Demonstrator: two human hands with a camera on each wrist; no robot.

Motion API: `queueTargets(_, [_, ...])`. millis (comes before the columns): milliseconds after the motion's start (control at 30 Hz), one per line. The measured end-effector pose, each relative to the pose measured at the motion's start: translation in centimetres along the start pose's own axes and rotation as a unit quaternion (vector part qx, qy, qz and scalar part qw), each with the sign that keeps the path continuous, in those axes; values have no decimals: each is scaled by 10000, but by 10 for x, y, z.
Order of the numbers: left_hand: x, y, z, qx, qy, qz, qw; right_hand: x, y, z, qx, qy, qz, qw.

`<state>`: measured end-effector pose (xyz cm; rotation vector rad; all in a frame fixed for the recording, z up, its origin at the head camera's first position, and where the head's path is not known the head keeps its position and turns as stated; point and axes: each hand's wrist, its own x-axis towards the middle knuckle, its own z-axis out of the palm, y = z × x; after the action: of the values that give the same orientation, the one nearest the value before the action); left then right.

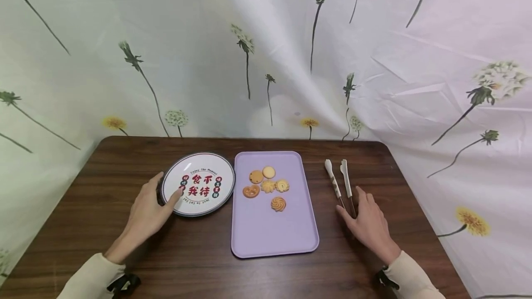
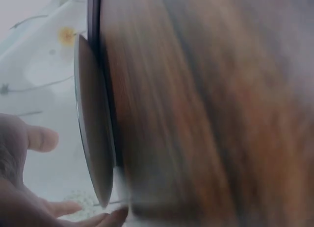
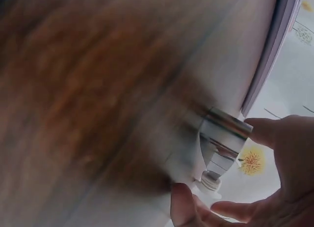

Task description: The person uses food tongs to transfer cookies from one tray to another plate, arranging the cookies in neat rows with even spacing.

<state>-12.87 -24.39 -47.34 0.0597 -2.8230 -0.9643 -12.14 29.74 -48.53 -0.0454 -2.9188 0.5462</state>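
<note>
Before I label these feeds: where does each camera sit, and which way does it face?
Head: on the head, facing forward and down at plate, tray and tongs; left hand, right hand and sleeves show.
Left wrist: on that wrist, facing the plate's edge; left fingers show.
Right wrist: on that wrist, facing the tongs; right fingers show.
Shared: head and left wrist show the plate.

The plate (image 1: 201, 183) is looking glossy, the tray (image 1: 270, 234) smooth plastic, the tongs (image 3: 222, 131) partly shiny metal, the worktop (image 1: 187, 257) wood-grained.
</note>
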Motion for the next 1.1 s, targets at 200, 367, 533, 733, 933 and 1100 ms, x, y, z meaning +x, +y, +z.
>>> queueTargets(200, [8, -7, -4, -205, -652, -405, 9968, 10, 3, -2, -56, -491, -16, 9988])
queueTargets(367, [13, -11, -6, -511, -1034, -580, 9916, 22, 0, -1, -27, -811, 49, 9967])
queueTargets(533, [12, -11, -6, -1259, -1299, -800, 9802, 32, -2, 2, -13, -1052, 178, 9943])
queueTargets(733, [12, -11, -8, -1560, -1379, -973, 9732, 40, -1, 1, -113, -1114, 67, 9937])
queueTargets(933, [13, -11, -8, -1532, -1426, -1042, 9723, 40, 1, 0, -118, -1152, 175, 9931])
queueTargets(1100, [13, -12, -7, -1494, -1412, -1019, 9733, 37, 4, -1, -11, -1065, 157, 9942])
